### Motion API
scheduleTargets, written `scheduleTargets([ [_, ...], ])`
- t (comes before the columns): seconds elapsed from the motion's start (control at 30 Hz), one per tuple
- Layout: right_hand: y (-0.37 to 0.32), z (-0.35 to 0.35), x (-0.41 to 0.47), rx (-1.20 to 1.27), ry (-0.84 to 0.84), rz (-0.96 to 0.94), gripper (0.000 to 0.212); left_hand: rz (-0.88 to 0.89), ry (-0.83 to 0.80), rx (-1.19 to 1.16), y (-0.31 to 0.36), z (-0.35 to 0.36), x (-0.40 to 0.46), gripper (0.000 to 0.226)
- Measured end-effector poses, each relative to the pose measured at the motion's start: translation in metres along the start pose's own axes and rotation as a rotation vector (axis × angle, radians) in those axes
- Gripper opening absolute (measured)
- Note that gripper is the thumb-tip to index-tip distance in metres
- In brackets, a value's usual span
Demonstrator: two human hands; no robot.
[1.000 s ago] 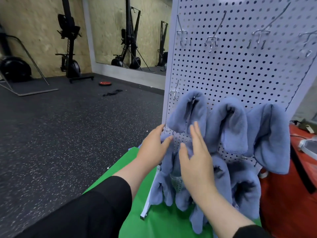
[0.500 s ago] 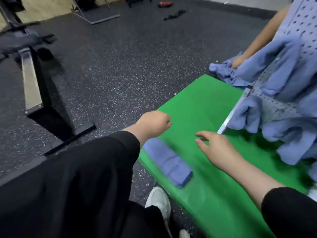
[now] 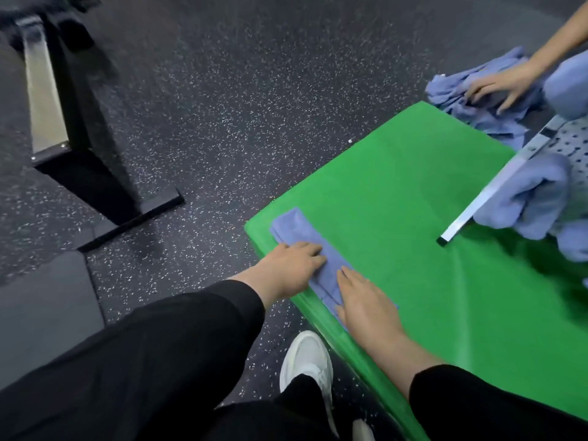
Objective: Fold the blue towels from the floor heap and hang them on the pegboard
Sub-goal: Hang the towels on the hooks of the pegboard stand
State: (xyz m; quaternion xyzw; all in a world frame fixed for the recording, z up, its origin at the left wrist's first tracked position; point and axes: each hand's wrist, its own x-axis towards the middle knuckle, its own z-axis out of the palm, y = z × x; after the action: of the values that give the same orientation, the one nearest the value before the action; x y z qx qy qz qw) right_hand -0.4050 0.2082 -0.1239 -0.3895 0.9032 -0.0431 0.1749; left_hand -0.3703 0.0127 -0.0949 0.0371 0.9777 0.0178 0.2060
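A folded blue towel [image 3: 297, 230] lies along the near left corner of the green table [image 3: 413, 192]. My left hand [image 3: 291, 264] rests on its left side, fingers bent onto the cloth. My right hand [image 3: 366, 297] lies flat on the towel's near end. The white pegboard [image 3: 496, 186] leans in at the right edge, with hung blue towels [image 3: 525, 198] on it. A heap of blue towels [image 3: 477, 100] sits on the floor past the table's far corner.
Another person's hand [image 3: 506, 85] rests on the floor heap at top right. A black and steel machine base [image 3: 79, 132] stands on the speckled floor at left. My white shoe [image 3: 307, 361] is just below the table's edge.
My view dropped from the pegboard to the table. Both hands left the hung towels and came down onto the folded towel at the table's corner.
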Motion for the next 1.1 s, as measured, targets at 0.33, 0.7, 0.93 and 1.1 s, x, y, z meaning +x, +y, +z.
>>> scheduleTargets([
  [0.33, 0.001, -0.053, 0.007, 0.158, 0.148, 0.142, 0.024, -0.010, 0.209, 0.036, 0.006, -0.024, 0.015, 0.023],
  [0.7, 0.079, -0.234, -0.073, 0.297, 0.496, 0.165, 0.045, 0.141, 0.551, -0.280, 0.106, -0.213, 0.027, 0.016],
  [0.93, 0.125, -0.336, -0.139, 0.215, 0.725, 0.270, 0.015, 0.183, 0.806, -0.233, 0.194, -0.314, 0.017, 0.015],
  [1.1, 0.137, -0.407, -0.168, 0.320, 0.898, 0.224, 0.018, 0.142, 0.961, -0.382, 0.226, -0.389, 0.007, 0.018],
])
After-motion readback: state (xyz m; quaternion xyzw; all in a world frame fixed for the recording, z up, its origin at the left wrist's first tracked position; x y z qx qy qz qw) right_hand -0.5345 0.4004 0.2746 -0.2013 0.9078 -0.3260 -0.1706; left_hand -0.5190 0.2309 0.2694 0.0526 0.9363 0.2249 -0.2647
